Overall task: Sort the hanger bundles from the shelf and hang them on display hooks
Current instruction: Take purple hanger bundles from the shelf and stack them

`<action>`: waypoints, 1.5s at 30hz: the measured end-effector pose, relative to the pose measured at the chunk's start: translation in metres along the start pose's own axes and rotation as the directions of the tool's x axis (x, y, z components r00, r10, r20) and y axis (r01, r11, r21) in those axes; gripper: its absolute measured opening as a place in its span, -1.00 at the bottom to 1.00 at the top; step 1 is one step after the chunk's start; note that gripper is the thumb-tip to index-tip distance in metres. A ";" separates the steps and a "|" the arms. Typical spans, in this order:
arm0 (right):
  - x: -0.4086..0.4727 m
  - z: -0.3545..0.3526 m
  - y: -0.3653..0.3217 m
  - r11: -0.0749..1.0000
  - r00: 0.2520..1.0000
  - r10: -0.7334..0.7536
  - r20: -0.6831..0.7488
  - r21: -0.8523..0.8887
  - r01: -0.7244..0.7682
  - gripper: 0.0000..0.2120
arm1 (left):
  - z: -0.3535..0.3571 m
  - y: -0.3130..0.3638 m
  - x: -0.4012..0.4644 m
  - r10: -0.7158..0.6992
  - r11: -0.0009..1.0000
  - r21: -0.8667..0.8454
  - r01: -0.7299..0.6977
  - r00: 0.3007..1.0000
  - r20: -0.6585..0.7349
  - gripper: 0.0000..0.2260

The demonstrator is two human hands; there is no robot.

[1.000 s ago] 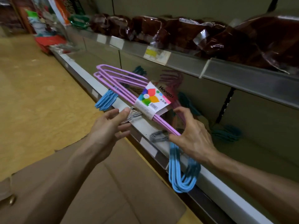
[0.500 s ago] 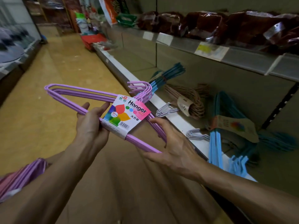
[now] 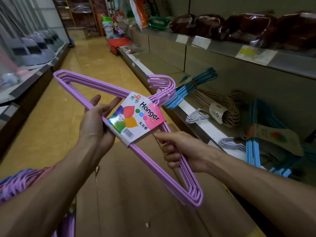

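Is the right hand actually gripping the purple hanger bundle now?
Touching. In the head view the right hand has its fingers curled around the purple hanger bundle just below the paper label.

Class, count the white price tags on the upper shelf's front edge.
2 white tags sit side by side on the upper shelf edge: one to the left, one right of it. A yellowish label lies further right; others may be out of frame.
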State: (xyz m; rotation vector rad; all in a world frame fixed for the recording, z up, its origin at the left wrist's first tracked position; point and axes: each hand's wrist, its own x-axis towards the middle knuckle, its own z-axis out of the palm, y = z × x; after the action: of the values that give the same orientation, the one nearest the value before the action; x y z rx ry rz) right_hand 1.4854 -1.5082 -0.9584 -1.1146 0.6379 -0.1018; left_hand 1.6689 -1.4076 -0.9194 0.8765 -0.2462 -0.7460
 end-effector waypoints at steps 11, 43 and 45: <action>0.022 0.043 0.011 0.948 0.929 -0.279 -0.242 -0.221 0.227 -0.73 | -0.043 0.043 0.002 0.364 0.438 0.892 -0.111 0.929 -0.063 -0.43; 0.069 0.114 0.095 0.984 0.903 0.135 0.409 -0.166 -0.071 -0.67 | -0.110 0.057 -0.014 -0.003 0.408 0.906 -0.114 0.992 0.126 -0.70; 0.078 0.124 0.109 0.971 0.928 0.128 0.349 -0.235 -0.046 -0.64 | -0.127 0.066 -0.016 -0.025 0.246 0.965 -0.088 0.995 0.097 -0.65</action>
State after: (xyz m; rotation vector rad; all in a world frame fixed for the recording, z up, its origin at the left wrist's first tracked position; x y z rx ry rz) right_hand 1.5893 -1.3890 -1.0505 -1.2797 0.3705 0.2556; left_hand 1.7510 -1.2926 -0.9471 2.0650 -0.8937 -0.5270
